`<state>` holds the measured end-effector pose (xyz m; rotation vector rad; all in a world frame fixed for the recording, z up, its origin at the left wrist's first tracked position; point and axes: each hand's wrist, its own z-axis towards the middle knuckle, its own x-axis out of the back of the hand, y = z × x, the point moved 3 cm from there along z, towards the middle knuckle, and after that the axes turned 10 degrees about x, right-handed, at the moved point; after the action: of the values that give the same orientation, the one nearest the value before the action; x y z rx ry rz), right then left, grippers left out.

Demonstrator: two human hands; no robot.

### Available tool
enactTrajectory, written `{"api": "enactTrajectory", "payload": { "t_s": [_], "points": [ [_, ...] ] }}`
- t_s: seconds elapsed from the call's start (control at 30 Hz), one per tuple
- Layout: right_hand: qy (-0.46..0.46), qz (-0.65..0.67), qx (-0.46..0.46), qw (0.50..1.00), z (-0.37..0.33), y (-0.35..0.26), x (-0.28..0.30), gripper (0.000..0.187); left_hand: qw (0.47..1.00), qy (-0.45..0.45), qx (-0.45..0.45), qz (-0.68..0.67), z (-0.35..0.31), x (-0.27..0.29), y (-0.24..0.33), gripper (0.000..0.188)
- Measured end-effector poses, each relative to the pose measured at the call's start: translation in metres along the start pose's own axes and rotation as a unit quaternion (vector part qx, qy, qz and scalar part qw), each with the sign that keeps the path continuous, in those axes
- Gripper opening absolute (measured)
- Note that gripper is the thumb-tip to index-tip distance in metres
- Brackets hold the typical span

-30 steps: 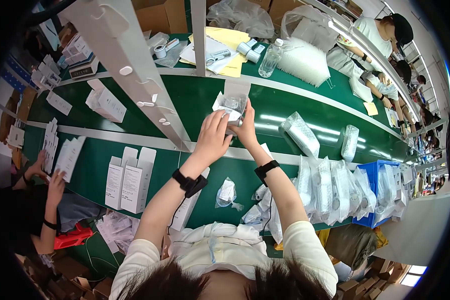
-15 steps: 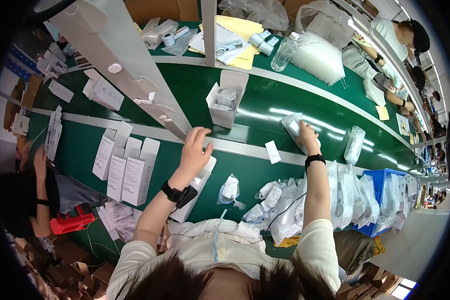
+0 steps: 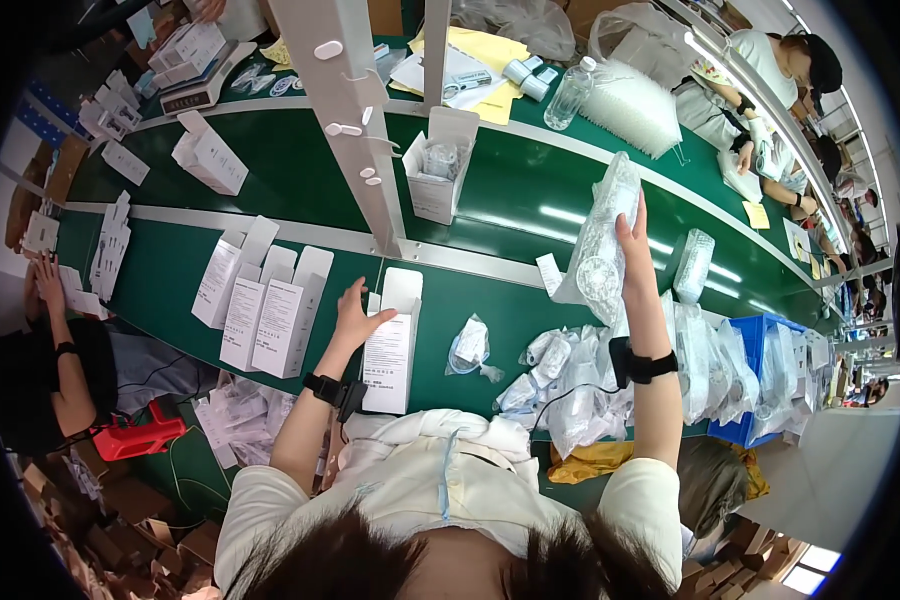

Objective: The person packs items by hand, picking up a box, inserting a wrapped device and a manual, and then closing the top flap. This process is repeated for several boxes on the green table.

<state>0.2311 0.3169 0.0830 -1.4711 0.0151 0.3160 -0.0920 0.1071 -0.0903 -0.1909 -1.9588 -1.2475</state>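
My right hand [image 3: 634, 245] grips a bubble-wrapped package [image 3: 602, 255], holding it up over the belt. Something round and pale shows through the wrap's lower end; the rest is hard to make out. Beside a tall white carton [image 3: 388, 362] with its top flap raised is my left hand [image 3: 352, 318]. Its fingers are spread and hold nothing; the thumb is at the carton's upper edge, and I cannot tell whether it touches. Right of the carton lies a small clear bag [image 3: 468, 346] with white and blue contents.
Several open white cartons [image 3: 282, 315] stand at left. On the green belt are a filled carton [image 3: 438, 170] and another bubble-wrapped package [image 3: 694, 265]. Bagged parts [image 3: 575, 390] and a blue bin [image 3: 765, 330] are at right. A metal post [image 3: 345, 130] rises ahead. Co-workers sit left and far right.
My right hand has lifted the bubble-wrapped package off the belt and tilted it upright. My left hand has come back from the belt's edge to the carton. The view has shifted slightly.
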Motion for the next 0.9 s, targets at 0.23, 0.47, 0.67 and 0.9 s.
{"api": "enactTrajectory", "payload": {
  "t_s": [0.23,0.47,0.67,0.9],
  "points": [
    [-0.008,0.396,-0.09,0.914,-0.059,0.007,-0.011,0.045,0.836,-0.251,0.211,-0.44,-0.01,-0.015,-0.008,0.05],
    [0.044,0.391,-0.059,0.918,-0.106,0.017,-0.042,0.042,0.969,-0.076,-0.101,-0.21,-0.037,0.015,0.08,0.058],
    [0.152,0.404,0.005,0.902,-0.12,0.048,-0.106,0.045,0.943,-0.014,-0.273,-0.189,-0.062,0.008,0.123,0.071],
    [0.209,-0.037,0.22,0.952,-0.136,0.047,-0.115,0.056,0.921,0.046,-0.314,-0.226,-0.066,-0.003,0.105,0.073]
  ]
}}
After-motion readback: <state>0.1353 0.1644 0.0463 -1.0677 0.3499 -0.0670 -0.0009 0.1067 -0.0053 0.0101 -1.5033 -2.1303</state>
